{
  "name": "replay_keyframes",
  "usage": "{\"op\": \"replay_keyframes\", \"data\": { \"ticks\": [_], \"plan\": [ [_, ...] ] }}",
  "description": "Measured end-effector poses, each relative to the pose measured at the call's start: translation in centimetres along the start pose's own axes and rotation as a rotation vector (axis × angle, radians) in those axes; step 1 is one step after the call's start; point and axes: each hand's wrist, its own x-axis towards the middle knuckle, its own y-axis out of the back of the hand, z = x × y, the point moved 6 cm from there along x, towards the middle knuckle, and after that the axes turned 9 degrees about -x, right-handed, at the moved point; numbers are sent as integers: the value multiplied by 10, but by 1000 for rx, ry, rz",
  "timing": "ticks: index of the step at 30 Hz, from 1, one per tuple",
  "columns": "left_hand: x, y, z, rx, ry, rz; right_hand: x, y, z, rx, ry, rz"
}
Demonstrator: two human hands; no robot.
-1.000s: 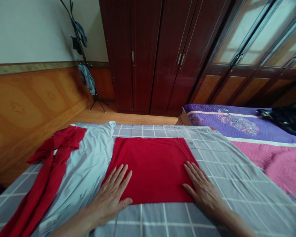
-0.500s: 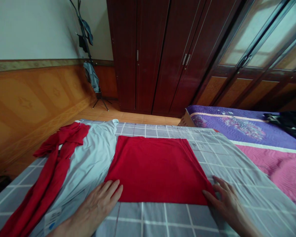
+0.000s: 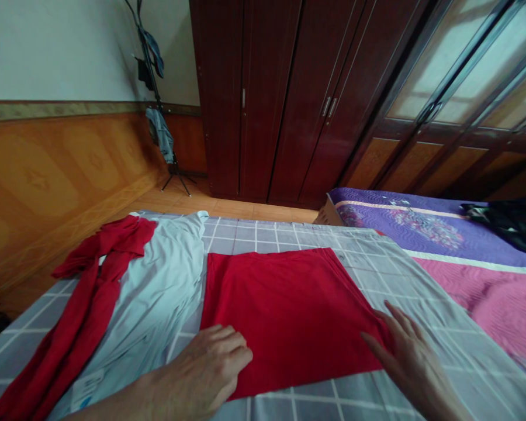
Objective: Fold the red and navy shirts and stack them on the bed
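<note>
A folded red cloth point(image 3: 284, 310) lies flat on the grey checked bedspread point(image 3: 272, 233), its near edge slanting down to the left. My left hand point(image 3: 217, 362) is on its near left corner, fingers curled down and closed on the fabric; the fingertips are hidden. At the near right corner my right hand point(image 3: 398, 345) touches the cloth's edge, with fingers spread and thumb apart on the red fabric. Left of the cloth lies a pale blue garment point(image 3: 166, 269), with a long red garment point(image 3: 100, 292) along its left side.
Beyond the bed edge stands a dark red wardrobe point(image 3: 263, 105). A coat stand point(image 3: 155, 93) with clothes is at the back left. To the right is another bed with a purple and pink cover point(image 3: 442, 234), a black item point(image 3: 508, 219) on it.
The cloth's near left part has moved toward me and right, so it now lies skewed. My left hand has moved right and its fingers have curled. My right hand has shifted slightly right.
</note>
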Motion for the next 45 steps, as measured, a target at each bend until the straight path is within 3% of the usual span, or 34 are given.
{"op": "replay_keyframes", "data": {
  "ticks": [2,5,8,11,17,20,23,27,30,33,37,40,43,45],
  "plan": [
    [19,-5,0,20,-51,35,-1,5,-67,93,166,11],
    [39,-26,-10,111,-58,101,-3,1,-156,166,373,-81],
    [42,-51,-25,154,-10,94,-2,-12,-196,209,487,-179],
    [35,-60,-35,138,22,66,7,-29,-175,161,460,-241],
    [31,-57,-37,102,41,8,24,-52,-38,-95,110,-204],
    [33,-56,-39,108,22,27,27,-50,-11,-167,-21,-186],
    [35,-48,-47,159,22,122,37,-36,-47,-121,8,-136],
    [36,-41,-72,230,85,260,51,-23,-155,152,347,-221],
    [36,-47,-88,232,138,293,64,-27,-218,307,540,-328],
    [34,-53,-94,235,166,300,86,-44,-250,340,623,-376],
    [34,-55,-93,249,166,296,120,-64,-259,302,642,-361],
    [33,-53,-94,261,189,306,132,-71,-251,253,612,-366],
    [32,-53,-97,249,223,325,129,-73,-223,191,554,-359],
    [31,-53,-98,235,239,323,121,-74,-189,142,498,-341]
  ]
}}
